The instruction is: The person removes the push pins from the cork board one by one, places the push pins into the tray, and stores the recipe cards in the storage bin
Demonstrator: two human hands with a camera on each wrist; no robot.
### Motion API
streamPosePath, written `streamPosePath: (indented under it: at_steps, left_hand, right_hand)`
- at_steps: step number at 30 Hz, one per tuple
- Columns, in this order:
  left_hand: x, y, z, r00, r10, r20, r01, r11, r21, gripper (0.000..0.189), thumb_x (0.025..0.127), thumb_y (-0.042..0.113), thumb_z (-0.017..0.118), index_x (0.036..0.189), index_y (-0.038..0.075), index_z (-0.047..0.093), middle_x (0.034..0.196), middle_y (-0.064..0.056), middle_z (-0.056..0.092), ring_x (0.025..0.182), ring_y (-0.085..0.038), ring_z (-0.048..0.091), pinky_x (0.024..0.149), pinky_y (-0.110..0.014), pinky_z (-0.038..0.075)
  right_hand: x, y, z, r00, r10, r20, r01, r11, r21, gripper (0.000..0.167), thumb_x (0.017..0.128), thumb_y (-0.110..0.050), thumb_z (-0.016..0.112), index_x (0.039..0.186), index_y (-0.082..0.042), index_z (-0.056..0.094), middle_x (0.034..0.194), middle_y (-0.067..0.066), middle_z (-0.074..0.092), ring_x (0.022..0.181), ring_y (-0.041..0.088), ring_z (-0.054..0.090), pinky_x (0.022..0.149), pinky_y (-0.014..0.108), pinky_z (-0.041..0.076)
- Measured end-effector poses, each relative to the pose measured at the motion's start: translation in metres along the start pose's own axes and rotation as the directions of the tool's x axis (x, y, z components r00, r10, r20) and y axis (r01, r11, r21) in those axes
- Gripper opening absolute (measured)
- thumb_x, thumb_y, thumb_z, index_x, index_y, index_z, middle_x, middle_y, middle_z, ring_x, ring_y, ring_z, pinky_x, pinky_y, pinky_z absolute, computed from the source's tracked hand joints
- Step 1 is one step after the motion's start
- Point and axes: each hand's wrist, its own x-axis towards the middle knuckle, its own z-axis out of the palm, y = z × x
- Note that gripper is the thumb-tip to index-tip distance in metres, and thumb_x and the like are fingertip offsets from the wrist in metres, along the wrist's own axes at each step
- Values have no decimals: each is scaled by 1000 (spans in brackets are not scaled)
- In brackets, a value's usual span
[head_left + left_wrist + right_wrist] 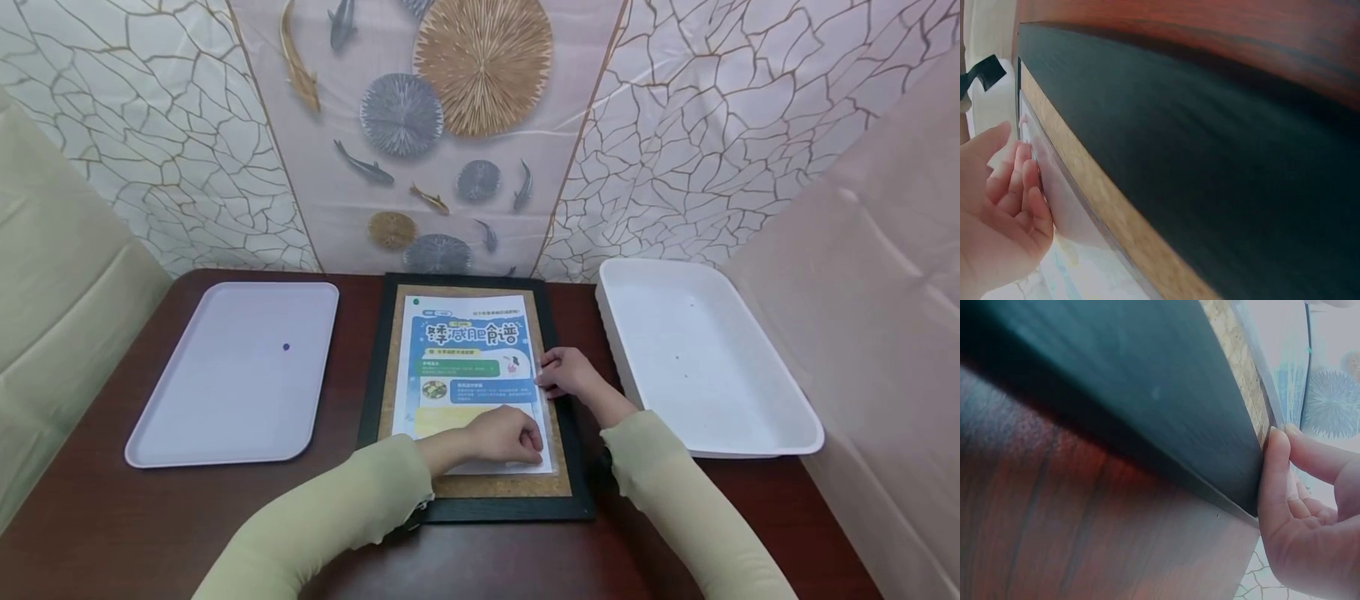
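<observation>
A printed poster sheet [459, 341], blue and white with Chinese lettering, lies on a black-framed cork board [553, 433]. A small green dot, like a pin head [416, 302], marks its upper left corner. My right hand [567, 373] pinches the sheet's right edge between thumb and a finger, about halfway down. In the right wrist view those fingertips [1277, 433] meet at the sheet's edge beside the cork. My left hand [504, 434] rests on the sheet's lower right part. Its fingers [1034, 187] are loosely bent, the thumb stands apart, and nothing shows between them.
A flat white tray [225, 392] with a small purple dot, like a pin head [286, 347], lies left of the board. On the right stands a deeper white tray [712, 375] with several tiny specks in it. A patterned curtain [420, 208] hangs behind the dark wooden table [480, 558].
</observation>
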Motion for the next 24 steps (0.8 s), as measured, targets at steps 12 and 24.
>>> streamPosePath:
  at_steps: [12, 24]
  left_hand:
    - [4, 7, 7, 1000, 10, -16, -7, 986, 164, 14, 82, 15, 64, 70, 17, 69, 59, 12, 57, 55, 0, 49, 54, -12, 38]
    - [4, 7, 4, 1000, 17, 19, -19, 991, 131, 13, 84, 14, 64, 73, 13, 71, 60, 10, 57, 56, 0, 47, 57, -11, 36]
  right_hand:
    - [-1, -1, 0, 1000, 6, -7, -6, 1000, -4, 31, 86, -5, 64, 113, 3, 51, 95, 18, 62, 69, 17, 61, 61, 25, 54]
    - [-2, -3, 0, 1000, 11, -3, -11, 1000, -9, 31, 86, -6, 64, 114, 3, 51, 96, 19, 63, 70, 18, 62, 62, 25, 54]
